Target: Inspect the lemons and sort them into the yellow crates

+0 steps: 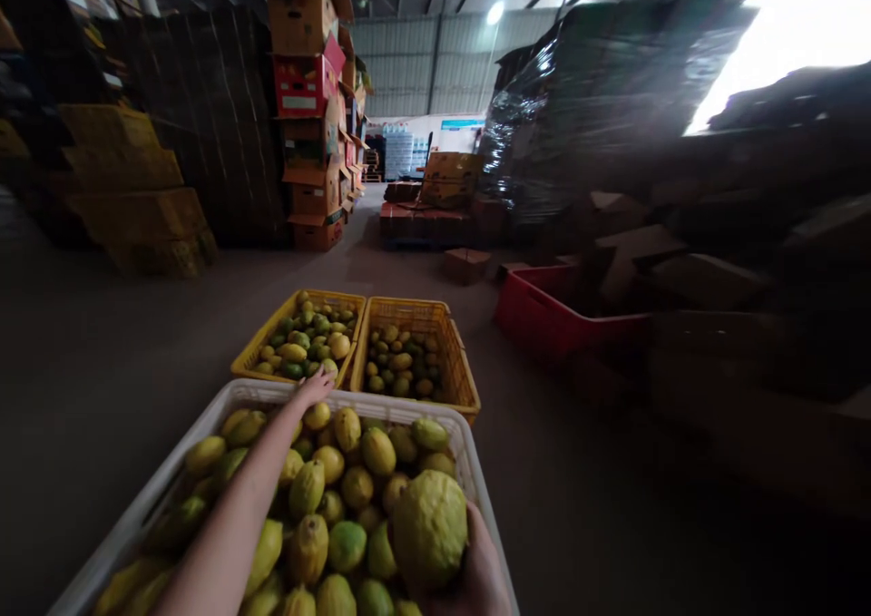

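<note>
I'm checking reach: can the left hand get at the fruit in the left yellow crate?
Likely yes: reaching over the white crate, the left hand is at the near edge of the left yellow crate, whose open top leaves the fruit uncovered.

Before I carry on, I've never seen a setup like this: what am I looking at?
There's no machine here, just a person's two bare hands, seen in one picture from a camera worn on the head, looking forward and down. Nearest is a white crate of yellow-green fruit; beyond it stand a left yellow crate and a right yellow crate, also holding fruit. The right hand holds a large bumpy fruit. The left hand reaches to the left yellow crate; whether it grips anything is unclear.
</note>
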`<state>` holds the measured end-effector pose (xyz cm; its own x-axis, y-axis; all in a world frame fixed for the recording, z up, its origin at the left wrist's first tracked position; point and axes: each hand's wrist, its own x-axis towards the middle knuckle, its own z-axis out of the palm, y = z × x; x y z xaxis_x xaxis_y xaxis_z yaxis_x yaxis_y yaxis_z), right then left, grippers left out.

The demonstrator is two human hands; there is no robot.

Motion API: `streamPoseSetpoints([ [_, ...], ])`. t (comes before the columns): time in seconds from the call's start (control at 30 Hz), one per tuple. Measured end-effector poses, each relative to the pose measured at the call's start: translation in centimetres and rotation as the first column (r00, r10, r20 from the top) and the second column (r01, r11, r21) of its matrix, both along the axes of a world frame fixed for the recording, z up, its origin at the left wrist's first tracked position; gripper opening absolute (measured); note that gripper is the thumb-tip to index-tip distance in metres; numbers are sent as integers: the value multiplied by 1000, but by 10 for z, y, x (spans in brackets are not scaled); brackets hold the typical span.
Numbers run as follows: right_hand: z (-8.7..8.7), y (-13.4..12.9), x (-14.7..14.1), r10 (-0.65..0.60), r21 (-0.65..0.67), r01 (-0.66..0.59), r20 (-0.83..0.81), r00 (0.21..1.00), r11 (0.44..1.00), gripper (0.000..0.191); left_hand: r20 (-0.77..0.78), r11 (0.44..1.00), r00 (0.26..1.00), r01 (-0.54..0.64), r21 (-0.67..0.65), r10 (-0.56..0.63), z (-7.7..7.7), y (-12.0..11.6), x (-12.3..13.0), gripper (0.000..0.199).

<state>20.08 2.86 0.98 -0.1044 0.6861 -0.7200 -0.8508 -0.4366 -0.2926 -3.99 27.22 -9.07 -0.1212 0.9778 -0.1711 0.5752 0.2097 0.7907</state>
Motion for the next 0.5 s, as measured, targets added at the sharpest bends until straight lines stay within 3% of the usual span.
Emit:
streamPoseSetpoints([
  [0.1,20,-1,-1,-90,-54,88,-39,995,995,15,-29,997,997,71,-13,-71,-5,-8,3,15],
  [0.23,29,-4,-4,-109,-79,107,-25,994,991,14,-36,987,987,157,36,-155,17,-42,-6,21],
  [0.4,18,-2,-15,-116,-6,115,-31,993,993,9,-9,930,930,368,-8,-368,64,-138,-22,23],
  [0.5,8,-8,-32,-54,-41,53,-15,998,998,10,-2,864,873,482,-144,-488,76,-208,-32,33],
])
